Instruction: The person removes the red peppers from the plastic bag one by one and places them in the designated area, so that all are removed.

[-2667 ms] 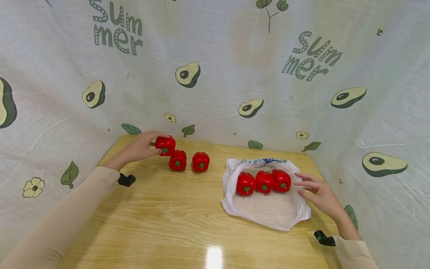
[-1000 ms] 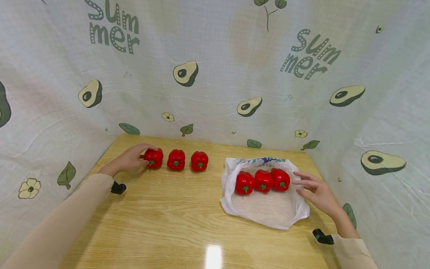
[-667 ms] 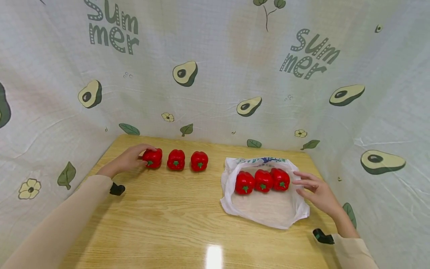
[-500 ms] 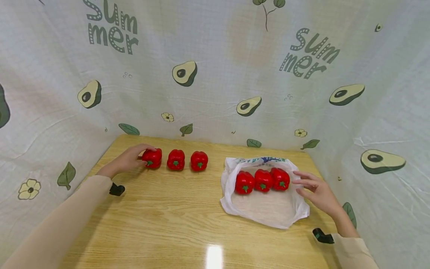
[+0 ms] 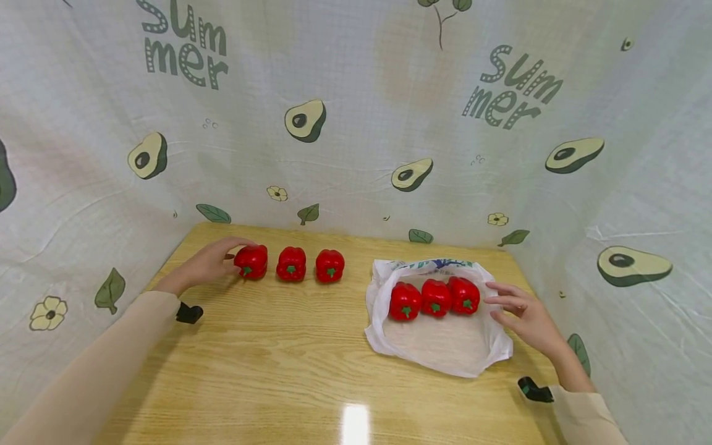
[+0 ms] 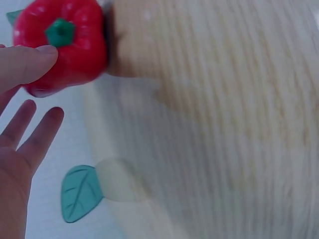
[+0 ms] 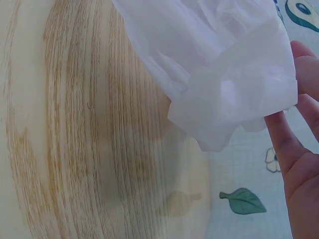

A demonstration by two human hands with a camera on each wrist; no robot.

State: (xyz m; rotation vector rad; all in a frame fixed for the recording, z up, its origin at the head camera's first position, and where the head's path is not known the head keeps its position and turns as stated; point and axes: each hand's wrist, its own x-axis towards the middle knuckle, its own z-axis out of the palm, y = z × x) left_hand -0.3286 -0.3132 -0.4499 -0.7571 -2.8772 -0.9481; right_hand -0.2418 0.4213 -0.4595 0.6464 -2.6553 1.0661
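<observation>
A red bell pepper [image 5: 251, 262] with a green stem stands at the left end of a row of three on the wooden table. My left hand [image 5: 214, 262] is at its left side, fingers loosely extended; in the left wrist view the thumb [image 6: 30, 64] overlaps the pepper [image 6: 82, 55]. The middle pepper [image 5: 292, 264] and right pepper [image 5: 330, 266] stand to its right, apart. On the right, a white plastic bag [image 5: 428, 361] lies spread open with three red bell peppers [image 5: 436, 300] side by side inside. My right hand [image 5: 525, 318] rests with relaxed fingers at the bag's right edge.
The wooden table [image 5: 289, 371] meets a printed cloth [image 5: 356, 123] at its back and sides. A black piece [image 5: 189, 313] shows at the left cuff and another [image 5: 535, 390] at the right cuff.
My left hand has set the pepper down to the left of the other two, out of its earlier raised spot, and has loosened, shifting slightly left. My right hand stays put.
</observation>
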